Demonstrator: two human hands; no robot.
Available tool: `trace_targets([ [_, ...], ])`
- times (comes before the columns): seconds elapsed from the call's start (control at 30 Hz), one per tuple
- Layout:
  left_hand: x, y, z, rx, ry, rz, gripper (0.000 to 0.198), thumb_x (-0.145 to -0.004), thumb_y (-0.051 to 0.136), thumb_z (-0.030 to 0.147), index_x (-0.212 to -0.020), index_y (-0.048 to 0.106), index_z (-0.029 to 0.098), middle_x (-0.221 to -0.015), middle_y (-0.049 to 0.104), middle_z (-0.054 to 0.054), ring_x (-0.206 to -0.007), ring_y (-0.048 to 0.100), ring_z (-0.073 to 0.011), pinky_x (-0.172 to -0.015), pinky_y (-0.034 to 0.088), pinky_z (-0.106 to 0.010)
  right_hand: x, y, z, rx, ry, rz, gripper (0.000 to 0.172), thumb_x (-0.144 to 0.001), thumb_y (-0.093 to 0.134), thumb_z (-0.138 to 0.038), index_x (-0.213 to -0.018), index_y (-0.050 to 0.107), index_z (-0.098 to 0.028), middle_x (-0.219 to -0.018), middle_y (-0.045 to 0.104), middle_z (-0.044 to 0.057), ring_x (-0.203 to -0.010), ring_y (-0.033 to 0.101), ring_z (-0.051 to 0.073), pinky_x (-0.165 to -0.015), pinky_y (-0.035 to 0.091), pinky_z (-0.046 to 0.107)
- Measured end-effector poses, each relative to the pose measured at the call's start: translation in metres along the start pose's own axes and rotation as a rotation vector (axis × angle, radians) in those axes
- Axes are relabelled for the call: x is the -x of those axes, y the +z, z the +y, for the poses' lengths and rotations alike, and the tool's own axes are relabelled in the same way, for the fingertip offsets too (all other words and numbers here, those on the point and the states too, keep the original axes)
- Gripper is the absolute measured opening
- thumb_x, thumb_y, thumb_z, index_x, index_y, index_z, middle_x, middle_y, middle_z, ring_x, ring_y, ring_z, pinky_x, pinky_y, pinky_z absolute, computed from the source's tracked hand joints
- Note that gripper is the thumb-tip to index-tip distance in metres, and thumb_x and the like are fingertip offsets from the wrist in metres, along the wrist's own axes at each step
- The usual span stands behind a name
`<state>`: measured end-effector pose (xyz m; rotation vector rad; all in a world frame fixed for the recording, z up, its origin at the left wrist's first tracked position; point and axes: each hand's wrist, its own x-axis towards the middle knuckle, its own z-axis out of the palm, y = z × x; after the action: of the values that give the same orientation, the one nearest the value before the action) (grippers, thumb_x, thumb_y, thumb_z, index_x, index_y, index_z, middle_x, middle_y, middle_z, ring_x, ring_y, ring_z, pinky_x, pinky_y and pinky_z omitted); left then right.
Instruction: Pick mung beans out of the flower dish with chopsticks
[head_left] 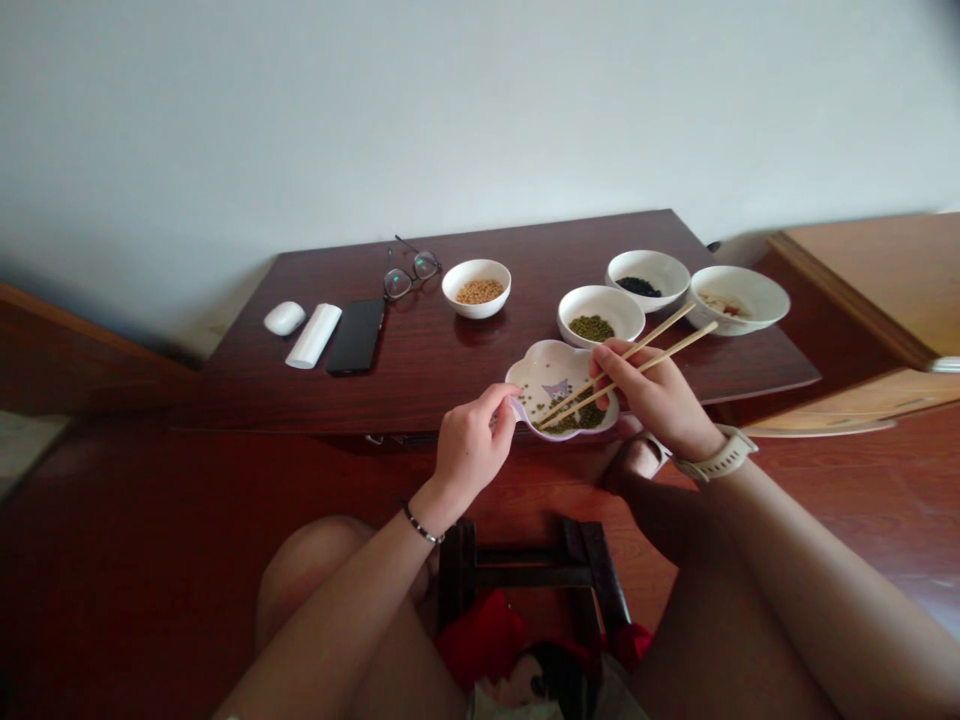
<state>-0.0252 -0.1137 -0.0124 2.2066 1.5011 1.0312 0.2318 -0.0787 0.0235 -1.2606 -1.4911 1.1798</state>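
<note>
A flower-shaped white plate (pixel 541 366) with green beans on it sits at the near edge of a low dark wooden table (pixel 450 360). My left hand (pixel 472 440) pinches the plate's left rim. My right hand (pixel 656 395), with a white watch on the wrist, grips a pair of wooden chopsticks (pixel 660 345). Their tips reach down into the beans on the plate. Just behind the plate stands a white bowl of green beans (pixel 600 315).
Further white bowls hold yellow grains (pixel 476 288), black beans (pixel 647 275) and reddish bits (pixel 739 298). Glasses (pixel 411 272), a black phone (pixel 356 336), a white case (pixel 313 335) and a white mouse (pixel 285 318) lie on the left. A small dark stool (pixel 525 570) stands between my knees.
</note>
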Motion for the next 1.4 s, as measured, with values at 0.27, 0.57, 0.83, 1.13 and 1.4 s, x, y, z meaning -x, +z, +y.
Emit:
trace_targets([
  [0.27, 0.0000, 0.0000, 0.0004, 0.002, 0.001, 0.003, 0.025, -0.111, 0.052, 0.023, -0.122, 0.074, 0.022, -0.102, 0.085, -0.004, -0.081, 0.079, -0.0182, -0.075, 0.056, -0.028, 0.0000, 0.0001, -0.0011, 0.007, 0.026, 0.002, 0.044, -0.105, 0.062, -0.062, -0.087, 0.066, -0.023, -0.061, 0.067, 0.001, -0.047, 0.054, 0.014, -0.047, 0.037, 0.027],
  [0.57, -0.0008, -0.0013, 0.0015, 0.020, -0.007, -0.010, 0.024, -0.110, 0.053, 0.022, -0.123, 0.074, 0.022, -0.105, 0.085, -0.004, -0.082, 0.080, -0.0180, -0.077, 0.057, -0.029, 0.0009, -0.0004, -0.0053, 0.018, 0.037, -0.007, 0.044, -0.105, 0.063, -0.063, -0.086, 0.065, -0.023, -0.060, 0.067, 0.001, -0.048, 0.053, 0.014, -0.047, 0.037, 0.028],
  [0.83, -0.0011, -0.0023, 0.0018, 0.016, -0.004, -0.021, 0.024, -0.111, 0.053, 0.022, -0.122, 0.074, 0.022, -0.104, 0.085, -0.003, -0.079, 0.078, -0.0167, -0.074, 0.054, -0.028, 0.0030, -0.0015, -0.0072, 0.033, 0.031, -0.011, 0.044, -0.105, 0.062, -0.062, -0.086, 0.065, -0.022, -0.060, 0.066, 0.002, -0.049, 0.053, 0.015, -0.049, 0.036, 0.028],
  [1.13, -0.0017, -0.0028, 0.0051, 0.012, -0.004, -0.029, 0.025, -0.110, 0.053, 0.023, -0.122, 0.075, 0.022, -0.097, 0.085, -0.003, -0.069, 0.073, -0.0151, -0.068, 0.050, -0.028, 0.0064, -0.0053, -0.0066, 0.014, 0.038, -0.035, 0.041, -0.106, 0.063, -0.058, -0.087, 0.066, -0.022, -0.060, 0.066, 0.001, -0.047, 0.049, 0.012, -0.045, 0.032, 0.026],
  [1.4, -0.0042, 0.0013, 0.0084, 0.012, -0.001, -0.039, 0.025, -0.110, 0.052, 0.023, -0.121, 0.074, 0.022, -0.100, 0.085, -0.003, -0.075, 0.076, -0.0166, -0.072, 0.054, -0.028, 0.0066, -0.0099, -0.0076, -0.004, 0.053, -0.027, 0.043, -0.103, 0.065, -0.063, -0.086, 0.067, -0.023, -0.059, 0.066, 0.002, -0.047, 0.052, 0.014, -0.044, 0.034, 0.027],
])
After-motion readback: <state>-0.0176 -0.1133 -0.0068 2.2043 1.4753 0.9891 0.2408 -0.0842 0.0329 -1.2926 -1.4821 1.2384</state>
